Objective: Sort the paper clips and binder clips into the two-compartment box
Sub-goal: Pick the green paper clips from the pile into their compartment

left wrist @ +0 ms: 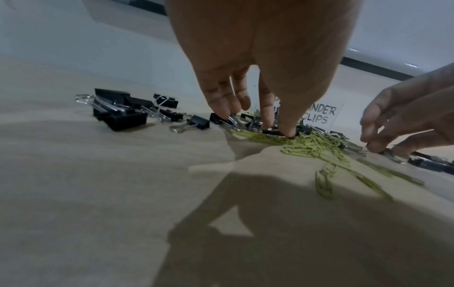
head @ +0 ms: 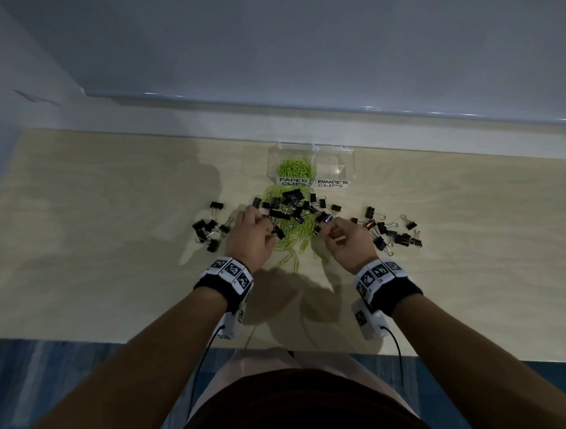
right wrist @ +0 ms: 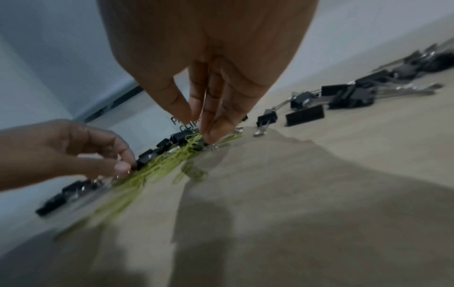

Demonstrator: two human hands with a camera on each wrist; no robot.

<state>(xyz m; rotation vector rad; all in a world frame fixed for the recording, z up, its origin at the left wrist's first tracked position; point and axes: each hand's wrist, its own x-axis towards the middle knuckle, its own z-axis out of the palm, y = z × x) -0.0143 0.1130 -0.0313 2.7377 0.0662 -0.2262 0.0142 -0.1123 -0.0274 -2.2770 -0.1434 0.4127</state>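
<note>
A clear two-compartment box (head: 350,162) stands at the back, labelled PAPER CLIPS on the left and BINDER CLIPS on the right. Green paper clips (head: 295,169) lie in its left compartment; no clips show in the right one. In front of it is a mixed pile of green paper clips (head: 295,236) and black binder clips (head: 291,201). My left hand (head: 269,226) reaches into the pile, thumb and forefinger pinching a black binder clip (left wrist: 271,132). My right hand (head: 324,229) pinches another small binder clip (right wrist: 211,144) at the pile's right edge.
Loose black binder clips lie in a left cluster (head: 208,231) and a right cluster (head: 391,231) on the light wooden table (head: 99,236). A white wall ledge (head: 303,101) runs behind the box. The table's near edge is by my body.
</note>
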